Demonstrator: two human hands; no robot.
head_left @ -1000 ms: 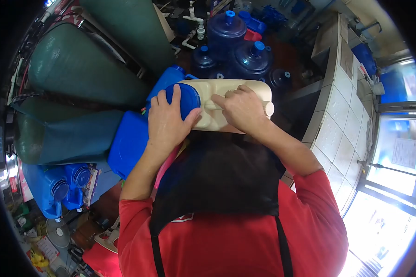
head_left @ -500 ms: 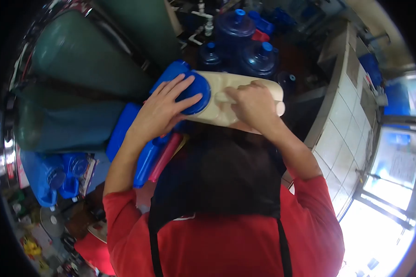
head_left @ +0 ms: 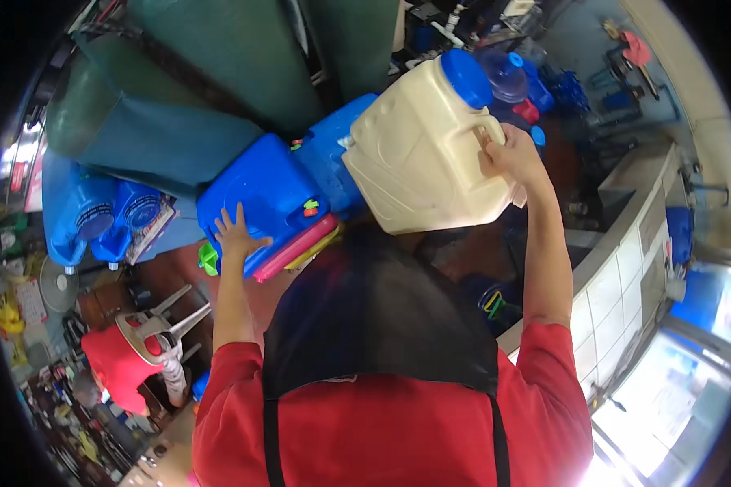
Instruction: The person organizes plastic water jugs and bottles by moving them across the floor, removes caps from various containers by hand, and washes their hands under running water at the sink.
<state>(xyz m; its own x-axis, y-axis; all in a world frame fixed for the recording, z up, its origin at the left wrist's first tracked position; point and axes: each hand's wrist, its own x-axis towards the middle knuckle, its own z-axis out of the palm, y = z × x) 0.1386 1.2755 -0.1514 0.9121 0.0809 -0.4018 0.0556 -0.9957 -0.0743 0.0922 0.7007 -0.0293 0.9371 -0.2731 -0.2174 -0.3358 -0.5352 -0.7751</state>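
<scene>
My right hand grips the handle of a large cream water jug, which hangs tilted in front of me. A blue screw cap closes the jug's top, pointing up and to the right. My left hand, fingers spread, is over the near left edge of a blue plastic container; I cannot tell whether it touches. Another blue container lies behind that one, partly hidden by the cream jug. Below them show the edges of a pink item and a yellow one.
Tall green tanks stand at the back left. Blue jugs sit at far left. A white-tiled counter runs along the right. Round water bottles are behind the cream jug. At lower left, a person in red is by a stool.
The cream jug has swung from lying sideways to cap-up, carried by my right hand. My left hand has left its cap and moved down-left to the blue container. My view has turned left.
</scene>
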